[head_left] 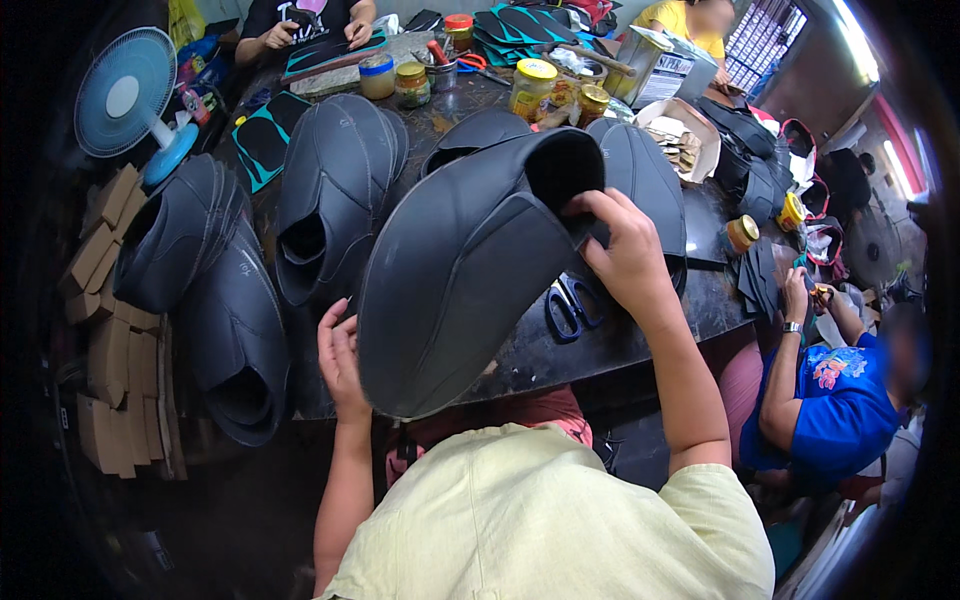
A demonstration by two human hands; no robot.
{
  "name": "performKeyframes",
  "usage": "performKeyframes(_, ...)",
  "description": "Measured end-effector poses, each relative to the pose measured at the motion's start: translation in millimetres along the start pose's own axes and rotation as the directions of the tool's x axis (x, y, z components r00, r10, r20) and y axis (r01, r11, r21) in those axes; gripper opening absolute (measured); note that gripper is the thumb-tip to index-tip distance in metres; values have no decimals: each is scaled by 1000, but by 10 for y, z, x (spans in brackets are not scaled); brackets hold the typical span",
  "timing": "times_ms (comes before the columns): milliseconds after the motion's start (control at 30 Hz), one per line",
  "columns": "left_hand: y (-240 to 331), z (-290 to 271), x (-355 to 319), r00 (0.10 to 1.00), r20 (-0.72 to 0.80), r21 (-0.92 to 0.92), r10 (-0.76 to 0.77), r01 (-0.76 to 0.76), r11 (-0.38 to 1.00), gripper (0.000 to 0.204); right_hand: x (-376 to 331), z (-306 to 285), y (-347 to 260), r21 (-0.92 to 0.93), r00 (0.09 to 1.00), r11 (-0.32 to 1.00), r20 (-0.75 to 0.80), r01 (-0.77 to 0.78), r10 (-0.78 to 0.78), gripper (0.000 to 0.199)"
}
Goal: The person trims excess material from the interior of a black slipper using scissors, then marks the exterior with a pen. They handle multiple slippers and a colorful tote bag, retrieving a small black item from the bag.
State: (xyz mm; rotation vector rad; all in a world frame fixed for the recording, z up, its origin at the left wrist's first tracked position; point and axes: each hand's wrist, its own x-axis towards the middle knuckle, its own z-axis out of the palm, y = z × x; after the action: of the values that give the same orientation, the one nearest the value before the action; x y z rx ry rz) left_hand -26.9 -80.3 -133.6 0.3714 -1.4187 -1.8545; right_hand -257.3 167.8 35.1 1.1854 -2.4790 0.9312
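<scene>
Black scissors (572, 306) on tabletop (640, 335) just under right hand. Blue fan (128, 100) far left of hands. Yellow-lid jars (532, 88) beyond hands. Cardboard stacks (112, 330) left.

Yellow-lidded labelled jars (531, 88) mid-table; open white carton (690, 135) right of them; flat brown cartons (110, 330) stacked far left.

You get even daylight from the barred window (762, 40) at the upper right, which blows out to white. The dark bench (540, 350) carries dull sheen and soft shadows. Fisheye bending curves its edges, a black vignette rings your picture, and the far-right rim blurs.
</scene>
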Motion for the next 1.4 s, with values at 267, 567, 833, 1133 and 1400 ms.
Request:
performKeyframes(267, 346, 587, -280, 925, 378, -257, 21, 83, 963, 114, -444, 186, 78, 320, 958, 903, 78, -285, 275, 29)
performKeyframes(567, 704, 1132, 264, 980, 194, -169, -46, 80, 982, 57, -490, 265, 31, 195, 995, 980, -88, -27, 45, 23)
performKeyframes(833, 791, 1029, 447, 980, 166, -362, -109, 164, 918, 36, -486, 140, -43, 321, 955, 899, 118, -297, 274, 26)
performKeyframes(1133, 877, 935, 573, 966, 199, -384, -168, 234, 893, 32, -319, -109, -129, 216, 992, 970, 90, -109, 92, 28)
performKeyframes(1400, 855, 839, 700, 962, 152, -440, -227, 272, 856, 29, -245, -239, 77, 160, 986, 987, 167, -7, -20, 32)
